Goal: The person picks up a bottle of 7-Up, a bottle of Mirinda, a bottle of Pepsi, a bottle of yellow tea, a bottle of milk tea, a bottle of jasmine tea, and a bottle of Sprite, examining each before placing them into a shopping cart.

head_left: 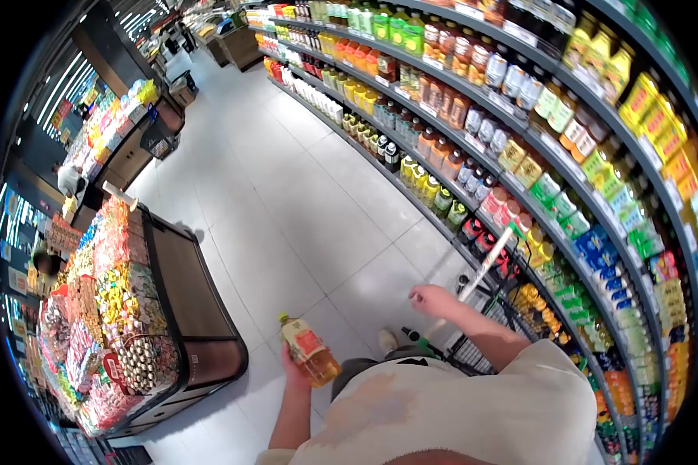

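My left hand [295, 372] is wrapped around a plastic bottle [312, 350] of amber drink. The bottle has a yellow-green cap and a pale label with a red panel, and it tilts in front of my body. To the right, my right hand [434, 301] is held out with loosely bent fingers and nothing visible in it. It is nearest to the white handle [485, 263] of a shopping cart [473, 353], whose handle has green ends. My forearm crosses over the cart and hides part of it.
Long curved shelves [473, 143] of bottled drinks line the right side. A display bin [198, 267] heaped with wrapped snacks stands at the left. Between them runs a grey tiled floor [287, 194]. Another person [71, 182] is behind the bin, and more counters stand farther back.
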`<action>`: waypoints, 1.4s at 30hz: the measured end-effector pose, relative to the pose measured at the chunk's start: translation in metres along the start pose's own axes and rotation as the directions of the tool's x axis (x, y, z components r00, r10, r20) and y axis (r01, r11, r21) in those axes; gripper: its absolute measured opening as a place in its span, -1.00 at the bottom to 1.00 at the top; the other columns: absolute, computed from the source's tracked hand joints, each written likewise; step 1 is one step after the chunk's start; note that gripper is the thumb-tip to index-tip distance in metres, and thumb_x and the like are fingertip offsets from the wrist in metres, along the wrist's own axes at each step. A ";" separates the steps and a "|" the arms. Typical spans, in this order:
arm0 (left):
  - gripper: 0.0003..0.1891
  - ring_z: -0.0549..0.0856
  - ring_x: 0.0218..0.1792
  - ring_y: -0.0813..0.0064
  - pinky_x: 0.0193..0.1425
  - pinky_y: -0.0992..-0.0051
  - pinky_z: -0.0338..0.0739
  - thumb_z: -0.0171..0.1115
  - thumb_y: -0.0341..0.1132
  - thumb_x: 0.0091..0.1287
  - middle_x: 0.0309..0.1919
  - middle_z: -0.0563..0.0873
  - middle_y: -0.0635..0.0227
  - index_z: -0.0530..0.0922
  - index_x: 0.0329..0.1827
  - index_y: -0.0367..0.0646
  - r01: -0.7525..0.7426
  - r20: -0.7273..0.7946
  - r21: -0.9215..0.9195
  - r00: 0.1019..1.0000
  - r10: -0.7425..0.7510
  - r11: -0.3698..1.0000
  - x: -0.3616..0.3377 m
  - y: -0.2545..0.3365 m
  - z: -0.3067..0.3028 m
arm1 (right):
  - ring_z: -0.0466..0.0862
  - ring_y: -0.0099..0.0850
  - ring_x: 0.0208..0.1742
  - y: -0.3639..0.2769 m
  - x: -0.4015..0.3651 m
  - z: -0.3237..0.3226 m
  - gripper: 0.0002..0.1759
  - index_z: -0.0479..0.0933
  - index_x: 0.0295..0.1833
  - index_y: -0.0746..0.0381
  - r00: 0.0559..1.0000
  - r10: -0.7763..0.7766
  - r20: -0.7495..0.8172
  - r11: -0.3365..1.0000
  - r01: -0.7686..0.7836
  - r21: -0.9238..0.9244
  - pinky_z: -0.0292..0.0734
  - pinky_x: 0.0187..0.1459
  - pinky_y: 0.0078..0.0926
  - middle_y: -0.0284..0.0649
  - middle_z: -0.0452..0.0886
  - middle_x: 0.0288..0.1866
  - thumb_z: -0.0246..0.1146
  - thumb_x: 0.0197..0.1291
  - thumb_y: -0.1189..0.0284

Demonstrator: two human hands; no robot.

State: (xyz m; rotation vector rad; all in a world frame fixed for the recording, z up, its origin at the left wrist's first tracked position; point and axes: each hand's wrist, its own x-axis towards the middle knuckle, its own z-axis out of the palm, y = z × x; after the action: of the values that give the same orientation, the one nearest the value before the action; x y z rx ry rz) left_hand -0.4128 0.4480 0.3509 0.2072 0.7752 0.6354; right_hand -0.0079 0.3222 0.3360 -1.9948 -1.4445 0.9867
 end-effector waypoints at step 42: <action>-0.47 0.70 -0.09 0.32 -0.09 0.35 0.58 0.48 -0.21 0.23 0.03 0.65 0.22 0.48 0.21 -0.17 -0.520 0.527 0.845 0.849 0.030 -0.122 0.768 0.430 0.440 | 0.70 -0.12 -0.36 -0.127 0.681 -0.326 -0.63 0.50 -0.24 0.23 0.625 0.281 -0.728 0.955 -0.106 0.277 0.57 -0.28 -0.26 -0.09 0.65 -0.39 0.49 0.10 0.22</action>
State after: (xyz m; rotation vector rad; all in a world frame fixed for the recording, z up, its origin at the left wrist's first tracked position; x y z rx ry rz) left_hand 0.1168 1.2772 0.3822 1.9973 0.6944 0.2412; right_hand 0.2945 1.0161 0.4474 -2.0453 -0.6236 0.2404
